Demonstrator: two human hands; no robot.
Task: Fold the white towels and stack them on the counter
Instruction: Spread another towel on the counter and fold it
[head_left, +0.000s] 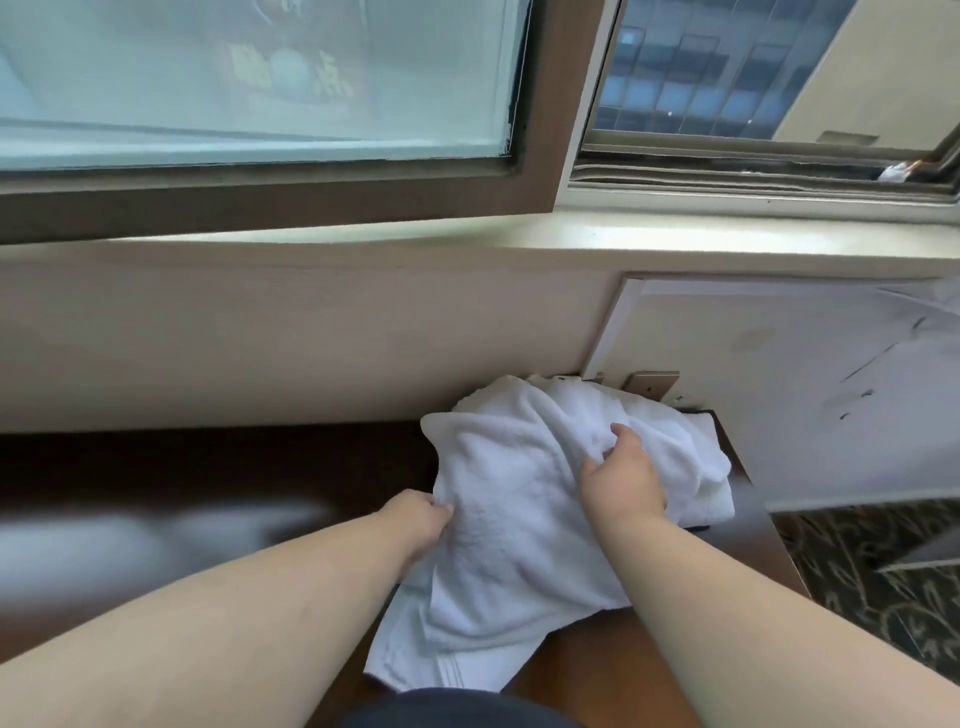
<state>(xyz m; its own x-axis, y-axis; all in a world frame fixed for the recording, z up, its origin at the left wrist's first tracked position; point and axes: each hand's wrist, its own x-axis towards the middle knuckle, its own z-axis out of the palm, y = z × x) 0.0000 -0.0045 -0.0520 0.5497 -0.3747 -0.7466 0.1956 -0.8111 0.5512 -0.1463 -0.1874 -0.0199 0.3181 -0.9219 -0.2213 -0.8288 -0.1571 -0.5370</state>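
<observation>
Both our hands, left hand (422, 515) and right hand (626, 475), grip one rumpled white towel (511, 499) (fingers bunching cloth) on the dark bench (218, 467).

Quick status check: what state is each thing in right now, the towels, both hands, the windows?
white towel: unfolded, bunched, gripped by both hands.
towel pile: rumpled, on the counter behind it.
left hand: pinching the towel's left edge.
right hand: gripping the towel's middle.
counter: no folded stack visible.
right window: whether open, cannot tell.

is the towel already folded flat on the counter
No, the white towel is bunched and rumpled, with the left hand and right hand both gripping its cloth.
</observation>
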